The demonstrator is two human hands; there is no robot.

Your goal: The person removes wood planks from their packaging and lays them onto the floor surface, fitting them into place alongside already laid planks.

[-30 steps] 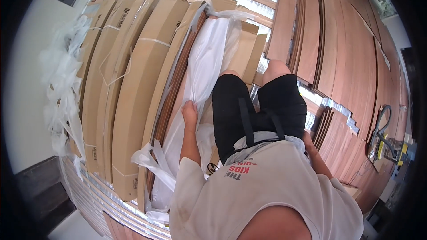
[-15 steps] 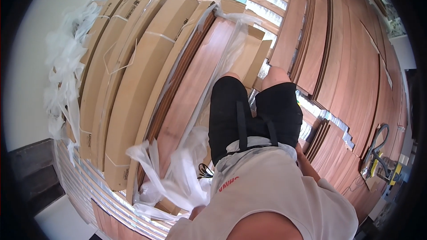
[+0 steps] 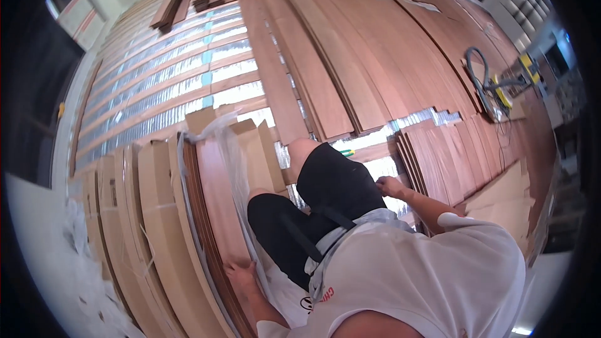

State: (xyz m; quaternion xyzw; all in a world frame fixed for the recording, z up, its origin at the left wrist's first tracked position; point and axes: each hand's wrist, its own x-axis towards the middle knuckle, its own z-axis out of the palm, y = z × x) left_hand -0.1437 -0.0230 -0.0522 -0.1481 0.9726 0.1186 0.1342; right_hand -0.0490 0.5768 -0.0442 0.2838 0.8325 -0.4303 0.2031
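- While I knelt on the floor, my left hand [image 3: 240, 273] lay flat, fingers spread, on the top reddish-brown wooden plank [image 3: 219, 206] in the opened pack, pressing on it rather than gripping anything.
- That plank sat at my left knee, on a stack of the same boards, with clear plastic wrap [image 3: 235, 150] peeled back along its right edge so the wood was bare to the touch.
- My right hand [image 3: 389, 186] rested on my right knee in black shorts [image 3: 332, 181], fingers loosely curled; whether anything was pinched between them I could not tell.
- Long tan cardboard boxes [image 3: 156, 231] lay side by side to the left of the opened pack, parallel with it, presumably kept close for unpacking.
- Silver foil underlay [image 3: 163, 87] covered the floor ahead on the left, and laid brown floorboards [image 3: 375, 37] ran across the right half.
- Loose planks [image 3: 451, 150] were fanned just beyond my right hand, within easy reach.
- A yellow-and-grey power tool with its cord [image 3: 501, 84] lay well apart on the finished boards.
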